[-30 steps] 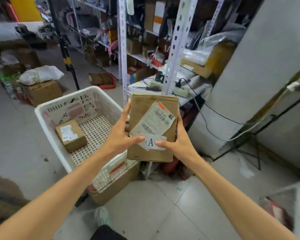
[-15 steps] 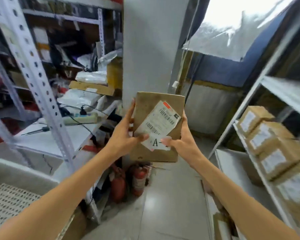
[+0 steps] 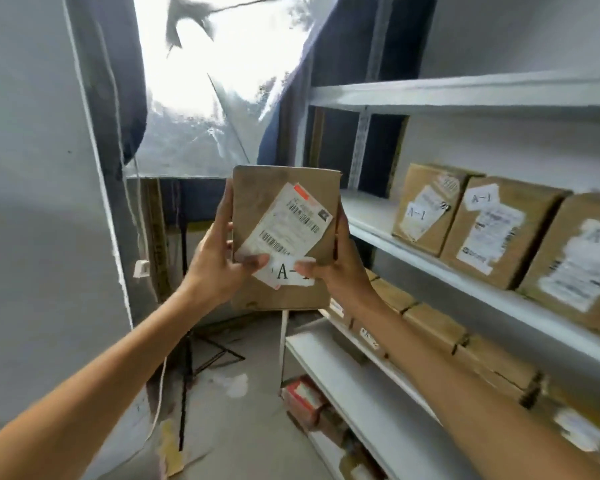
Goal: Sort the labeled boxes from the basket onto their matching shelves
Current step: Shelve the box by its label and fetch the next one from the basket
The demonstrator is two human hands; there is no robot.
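Labeled box (image 3: 284, 209) held upright between both hands, left (image 3: 215, 261) and right (image 3: 340, 268).

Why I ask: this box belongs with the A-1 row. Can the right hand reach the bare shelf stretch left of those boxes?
Probably yes: the right hand grips the box beside the shelf, and nothing stands between it and the bare stretch left of the A-1 boxes.

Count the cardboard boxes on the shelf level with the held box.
3: left box, middle box, right box cut by the frame edge; more may lie beyond.
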